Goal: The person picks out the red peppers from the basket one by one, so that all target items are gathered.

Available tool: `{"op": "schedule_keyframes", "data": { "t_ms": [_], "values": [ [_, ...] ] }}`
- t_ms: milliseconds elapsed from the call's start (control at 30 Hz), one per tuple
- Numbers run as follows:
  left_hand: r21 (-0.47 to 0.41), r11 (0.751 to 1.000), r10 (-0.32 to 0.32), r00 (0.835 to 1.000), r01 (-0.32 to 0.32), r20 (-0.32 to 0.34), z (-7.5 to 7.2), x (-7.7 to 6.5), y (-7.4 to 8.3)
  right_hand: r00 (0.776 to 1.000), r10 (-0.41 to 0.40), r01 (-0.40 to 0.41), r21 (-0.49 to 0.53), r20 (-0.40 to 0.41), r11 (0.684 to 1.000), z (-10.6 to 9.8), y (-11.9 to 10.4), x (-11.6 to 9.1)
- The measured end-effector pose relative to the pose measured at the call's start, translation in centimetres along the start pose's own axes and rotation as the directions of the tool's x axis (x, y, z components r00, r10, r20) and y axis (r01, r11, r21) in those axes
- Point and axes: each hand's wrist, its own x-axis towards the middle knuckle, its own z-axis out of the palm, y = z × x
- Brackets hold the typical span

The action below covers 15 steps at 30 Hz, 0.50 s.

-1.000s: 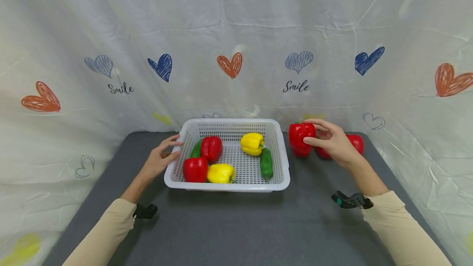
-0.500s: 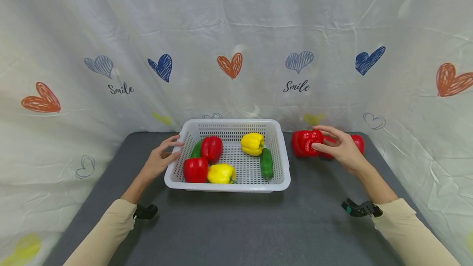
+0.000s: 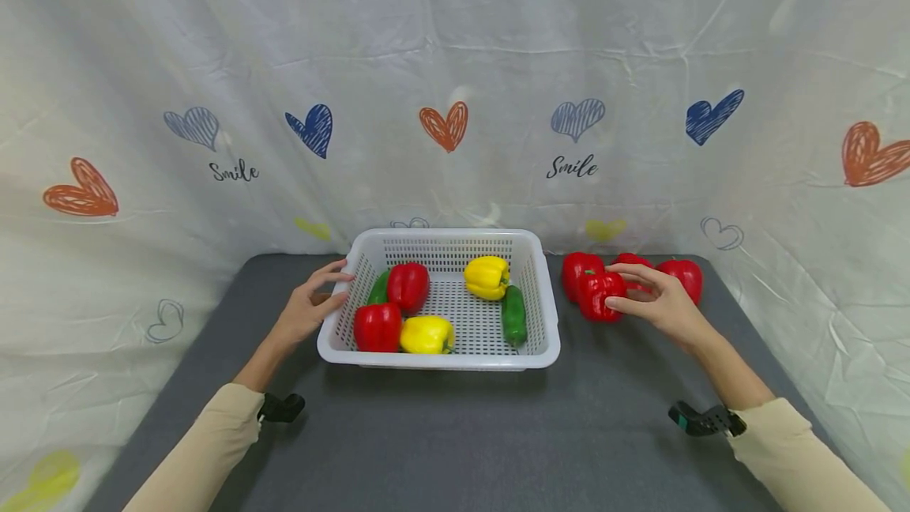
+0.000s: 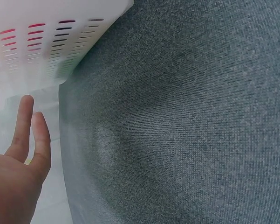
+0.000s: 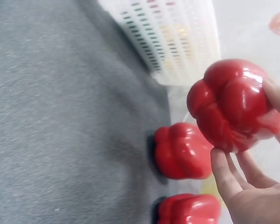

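Note:
My right hand [image 3: 661,303] pinches a red bell pepper [image 3: 600,296] between thumb and fingers, to the right of the white basket. In the right wrist view this bell pepper [image 5: 235,105] is large and close, overlapping a second red bell pepper [image 5: 182,150]. My left hand [image 3: 309,306] has its fingertips at the left rim of the basket [image 3: 441,363], fingers extended. The left wrist view has that hand [image 4: 18,172] beside the slotted basket wall. Inside lie red bell peppers [image 3: 377,328], yellow bell peppers [image 3: 426,334] and long green vegetables [image 3: 513,314].
More red bell peppers lie right of the basket: one [image 3: 579,269] just behind the held one, another [image 3: 680,279] beyond the right hand. Dark grey cloth [image 3: 441,441] covers the table. A white curtain [image 3: 441,46] with hearts hangs along the back edge.
My right hand has moved right and nearer with the red bell pepper, which now shows apart from the one behind it. The left hand and basket have stayed put.

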Motion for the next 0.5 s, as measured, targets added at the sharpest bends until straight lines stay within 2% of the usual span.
{"op": "schedule_keyframes", "data": {
  "t_ms": [133,367,500],
  "values": [
    [0.002,1.0,0.0,1.0,0.0,-0.006,0.1,0.0,0.0,1.0,0.005,-0.005,0.016,0.02,1.0,0.2,0.8,-0.4],
    [0.008,0.999,0.035,0.999,-0.034,-0.006,0.1,-0.1,0.0,0.999,0.021,-0.021,0.009,0.049,1.0,0.7,2.2,-1.4],
    [0.012,1.0,0.019,1.0,-0.019,-0.01,0.1,-0.1,0.3,0.997,0.052,-0.052,0.0,0.065,0.999,1.0,2.8,-1.8]
  ]
}}
